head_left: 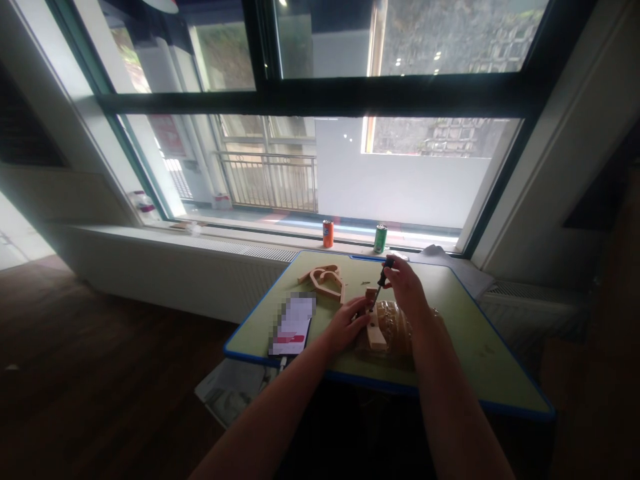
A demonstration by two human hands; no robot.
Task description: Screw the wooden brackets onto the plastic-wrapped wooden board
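My right hand [407, 287] is closed round a dark-handled screwdriver [384, 272], its tip pointing down onto a pale wooden strip [374, 333]. That strip lies on a rounded, slatted wooden piece [395, 327] on the green table [460, 320]. My left hand [345, 323] rests against the left side of the strip, fingers curled on it. Beyond the hands lie curved wooden parts [326, 279].
A blurred paper [294, 323] lies near the table's left front edge. An orange can [327, 233] and a green can [381, 238] stand on the window sill behind the table. A grey cloth [434, 253] lies at the back right. Dark floor lies to the left.
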